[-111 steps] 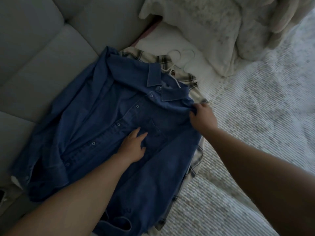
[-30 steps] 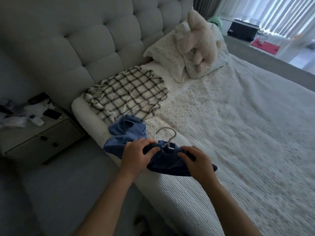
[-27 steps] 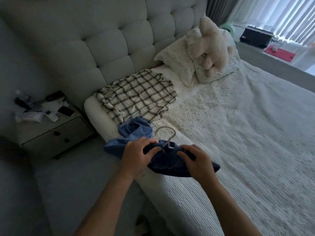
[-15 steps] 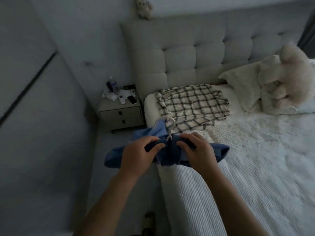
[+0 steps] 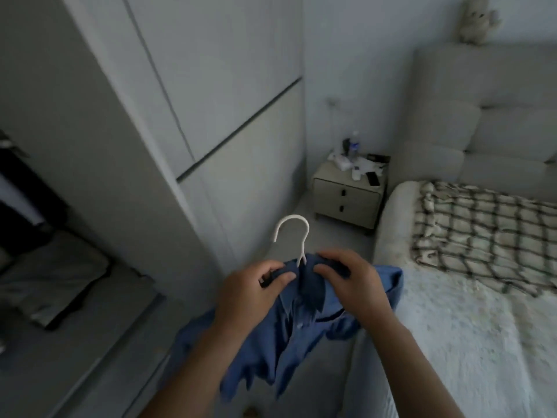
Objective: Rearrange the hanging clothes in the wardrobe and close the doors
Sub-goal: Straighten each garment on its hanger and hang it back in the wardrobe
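A blue denim shirt [image 5: 289,336] hangs on a white hanger [image 5: 291,236], whose hook sticks up above the collar. My left hand [image 5: 250,294] grips the shirt's left shoulder and my right hand [image 5: 349,285] grips its right shoulder, either side of the hook. I hold it over the floor between bed and wardrobe. The white wardrobe [image 5: 211,101] fills the left, with a door [image 5: 75,131] standing open and a dark interior [image 5: 36,236] at the far left. A plaid shirt [image 5: 482,230] lies on the bed.
A bedside cabinet [image 5: 346,197] cluttered with small items stands in the corner between wardrobe and bed. The bed [image 5: 467,342] with its tufted headboard [image 5: 482,116] runs along the right. A stuffed toy [image 5: 476,19] sits on top of the headboard. Grey floor lies below my hands.
I have lifted the blue shirt off the bed by its shoulders and turned left from the bed toward the wardrobe. The plaid shirt stays on the bed.
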